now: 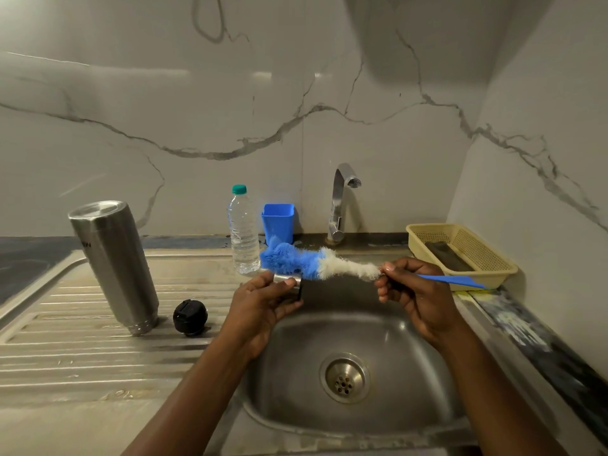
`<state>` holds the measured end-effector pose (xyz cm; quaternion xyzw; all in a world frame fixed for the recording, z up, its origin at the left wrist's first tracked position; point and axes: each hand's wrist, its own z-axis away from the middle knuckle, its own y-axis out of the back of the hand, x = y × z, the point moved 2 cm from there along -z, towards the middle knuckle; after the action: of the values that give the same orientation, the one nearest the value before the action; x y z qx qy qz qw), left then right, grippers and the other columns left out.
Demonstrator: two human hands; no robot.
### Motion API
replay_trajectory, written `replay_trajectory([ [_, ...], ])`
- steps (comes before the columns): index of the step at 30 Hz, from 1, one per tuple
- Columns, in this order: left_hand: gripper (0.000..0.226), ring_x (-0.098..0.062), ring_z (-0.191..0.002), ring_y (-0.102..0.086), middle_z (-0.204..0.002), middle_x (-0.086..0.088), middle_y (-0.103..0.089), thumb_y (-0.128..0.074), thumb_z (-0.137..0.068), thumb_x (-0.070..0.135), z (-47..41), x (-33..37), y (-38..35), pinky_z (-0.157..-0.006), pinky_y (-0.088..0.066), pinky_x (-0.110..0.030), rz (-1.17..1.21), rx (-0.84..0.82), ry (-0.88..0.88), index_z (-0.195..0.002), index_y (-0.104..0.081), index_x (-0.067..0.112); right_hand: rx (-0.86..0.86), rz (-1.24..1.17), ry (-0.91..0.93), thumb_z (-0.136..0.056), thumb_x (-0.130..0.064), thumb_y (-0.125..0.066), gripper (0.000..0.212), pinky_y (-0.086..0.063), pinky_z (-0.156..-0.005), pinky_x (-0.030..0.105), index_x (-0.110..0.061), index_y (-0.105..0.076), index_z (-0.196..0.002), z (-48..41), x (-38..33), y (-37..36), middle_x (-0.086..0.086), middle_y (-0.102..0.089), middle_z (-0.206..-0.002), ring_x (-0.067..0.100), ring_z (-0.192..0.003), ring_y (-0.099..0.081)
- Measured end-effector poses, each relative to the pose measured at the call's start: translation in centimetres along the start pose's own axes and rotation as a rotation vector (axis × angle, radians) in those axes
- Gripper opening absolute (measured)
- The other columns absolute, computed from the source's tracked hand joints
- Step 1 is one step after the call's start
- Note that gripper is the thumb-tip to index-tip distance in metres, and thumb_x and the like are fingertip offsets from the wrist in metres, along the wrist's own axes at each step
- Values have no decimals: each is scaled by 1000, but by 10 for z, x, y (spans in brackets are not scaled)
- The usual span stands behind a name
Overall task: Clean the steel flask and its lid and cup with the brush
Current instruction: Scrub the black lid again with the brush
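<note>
Left hand (263,299) grips cup (289,280) — brush (316,261) just above.

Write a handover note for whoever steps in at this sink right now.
Left hand: holds the small steel cup over the steel sink basin.
Right hand: grips the blue-and-white bristle brush where bristles meet handle, with the bristles lying across the cup.
The tall steel flask stands inverted on the ribbed drainboard, with the black round lid beside it.
Done: cannot tell which pieces have been scrubbed.
Left: finish the cup; check flask and lid.
</note>
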<state>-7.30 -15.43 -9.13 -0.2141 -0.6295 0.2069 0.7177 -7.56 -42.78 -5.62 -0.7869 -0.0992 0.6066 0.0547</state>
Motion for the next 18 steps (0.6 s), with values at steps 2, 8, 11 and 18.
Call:
replay_trajectory([
  [2,31,-32,-100,-78,-106,-22,-76,-76,-78,2,0,3,2,-81,-67,-43,-15,1,-20,-108,-67,0,25,-21,6,-87,-16,-69,15,-59,-57,29,-6,-76,-78,1,-7,5,20,-70,-73,24,-62,-67],
  [8,27,-34,-104,-76,-109,-22,-77,-72,-86,-2,-2,5,6,-88,-65,-48,-24,61,-40,-112,-69,0,36,-33,8,-82,-21,-72,15,-59,-57,28,-7,-77,-79,2,-7,7,19,-69,-73,23,-62,-67],
  [11,39,-29,-94,-79,-110,-20,-79,-79,-77,7,1,9,6,-81,-67,-42,-86,57,-86,-115,-71,0,48,-23,17,-86,-16,-68,15,-58,-56,29,-4,-76,-81,1,-6,4,20,-70,-74,23,-62,-66],
  [18,48,-30,-97,-79,-109,-18,-79,-83,-74,0,6,2,-1,-72,-65,-32,-213,48,-94,-120,-70,4,19,9,19,-82,-22,-72,16,-58,-56,28,-7,-78,-79,3,-10,8,19,-70,-74,23,-62,-66],
])
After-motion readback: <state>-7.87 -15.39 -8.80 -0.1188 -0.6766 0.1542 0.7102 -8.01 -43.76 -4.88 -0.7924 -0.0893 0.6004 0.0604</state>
